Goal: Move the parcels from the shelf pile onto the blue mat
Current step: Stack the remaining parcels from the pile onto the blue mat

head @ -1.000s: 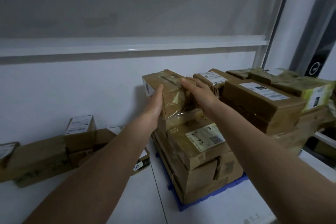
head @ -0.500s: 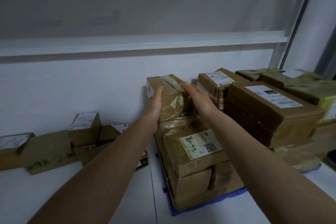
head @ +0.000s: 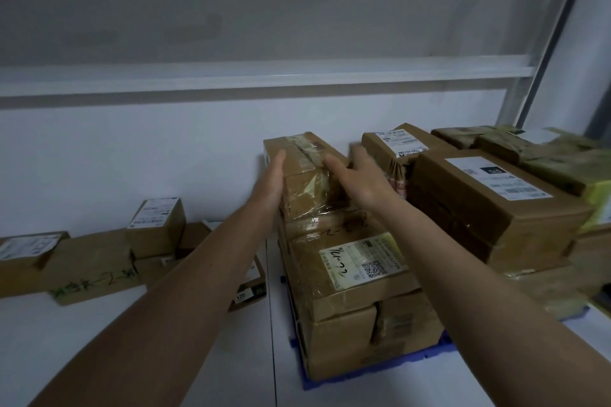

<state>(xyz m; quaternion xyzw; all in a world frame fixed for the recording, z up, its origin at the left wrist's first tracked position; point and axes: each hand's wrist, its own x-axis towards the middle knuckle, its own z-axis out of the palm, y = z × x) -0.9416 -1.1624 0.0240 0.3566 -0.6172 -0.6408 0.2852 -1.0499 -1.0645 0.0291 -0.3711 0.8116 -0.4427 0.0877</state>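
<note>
Pressing flat-fingered on either side, the left hand [head: 271, 180] and right hand [head: 358, 177] are bracing the small taped parcel [head: 305, 182], now settling it atop the stack on the blue mat [head: 380, 368], so letting go looks next.

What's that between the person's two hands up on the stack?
A small taped parcel, topmost on the stack over the blue mat. The left hand presses its left side, the right hand its right. Head view.
</note>
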